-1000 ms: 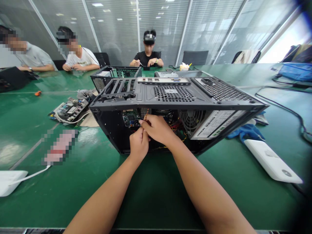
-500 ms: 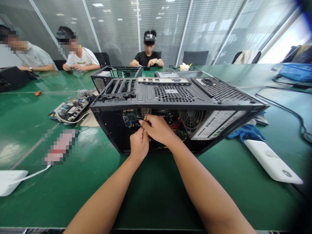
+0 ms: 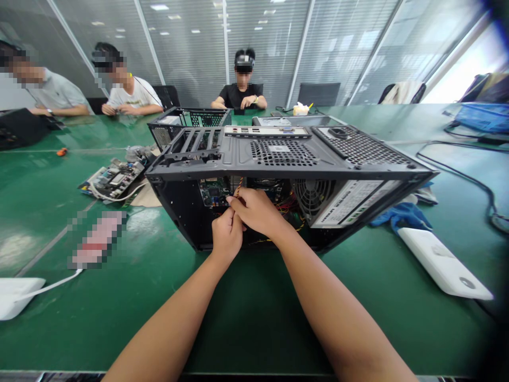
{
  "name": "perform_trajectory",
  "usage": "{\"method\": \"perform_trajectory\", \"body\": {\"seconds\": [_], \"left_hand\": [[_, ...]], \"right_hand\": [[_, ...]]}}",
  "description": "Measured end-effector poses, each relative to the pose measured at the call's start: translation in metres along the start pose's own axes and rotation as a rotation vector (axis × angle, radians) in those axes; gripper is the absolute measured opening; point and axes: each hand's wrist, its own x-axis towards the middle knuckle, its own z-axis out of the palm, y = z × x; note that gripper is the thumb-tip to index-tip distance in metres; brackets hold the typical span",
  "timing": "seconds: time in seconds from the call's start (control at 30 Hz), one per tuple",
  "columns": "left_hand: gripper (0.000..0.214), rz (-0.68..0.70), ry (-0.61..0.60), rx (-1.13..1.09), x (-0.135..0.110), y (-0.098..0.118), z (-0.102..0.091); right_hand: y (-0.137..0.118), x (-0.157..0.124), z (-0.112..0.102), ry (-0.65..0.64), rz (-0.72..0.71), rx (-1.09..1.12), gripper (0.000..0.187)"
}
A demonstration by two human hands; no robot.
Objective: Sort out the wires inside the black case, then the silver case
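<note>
At the open side of the computer case, which lies on the green table with its perforated rear panel turned up, both my hands work just inside the opening.

- Right hand: fingers curled in and closed, tips pinched on a twisted orange-and-yellow wire that rises out of the pinch toward the case's upper edge.
- Left hand: closed into a loose fist, thumb up against the right hand's fingertips. I cannot tell whether it holds the wire too; the inside of the fist is hidden.
- The wire sits in the middle of the opening, between the motherboard on the left and the power supply fan on the right. More red and yellow leads are bunched behind my right wrist.

Around the case:
- A loose circuit board with a white cable lies on the table to the left, near the case's corner.
- A second, empty metal chassis stands just behind.
- A blue cloth lies by the right end, and a flat white device lies nearer me on that side.
- Another white device with a cord lies at the far left edge.
- Three people sit across the table, hands on their own work.
</note>
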Motion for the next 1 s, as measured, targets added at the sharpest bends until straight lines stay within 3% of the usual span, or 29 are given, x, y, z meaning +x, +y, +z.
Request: {"method": "perform_trajectory", "body": {"seconds": [0.53, 1.0], "left_hand": [[0.028, -0.056, -0.036, -0.083, -0.0024, -0.0046, 0.0041], [0.051, 0.053, -0.043, -0.046, -0.0037, -0.0035, 0.0048]], "right_hand": [[0.0016, -0.0023, 0.0013, -0.013, -0.017, -0.058, 0.028], [0.0034, -0.0052, -0.0062, -0.019, -0.011, 0.002, 0.032]]}}
